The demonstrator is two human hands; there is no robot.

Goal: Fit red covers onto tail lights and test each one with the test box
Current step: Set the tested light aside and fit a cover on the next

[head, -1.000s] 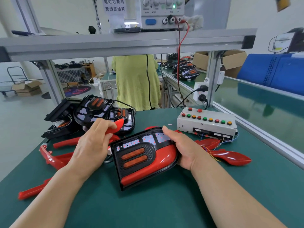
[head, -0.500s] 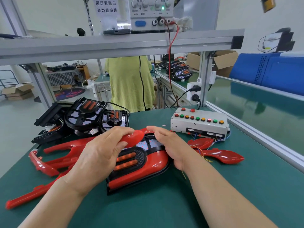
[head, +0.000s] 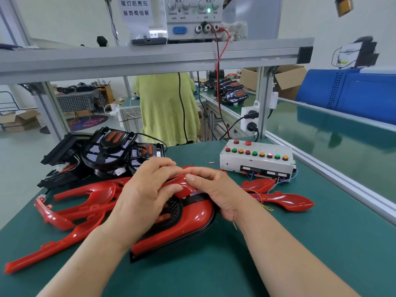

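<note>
Tail light (head: 192,219) at mid-tabletop (head: 278,243), long axis running near-left to far-right; the red cover (head: 186,182) lies across its far end, pinched under curled fingers of left hand (head: 145,196) and right hand (head: 218,194) alike, neither nearer.

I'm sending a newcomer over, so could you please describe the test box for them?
Start at the green bench. At its far right, just before the power sockets, sits the test box. It alone is pale, with rows of coloured buttons.
</note>
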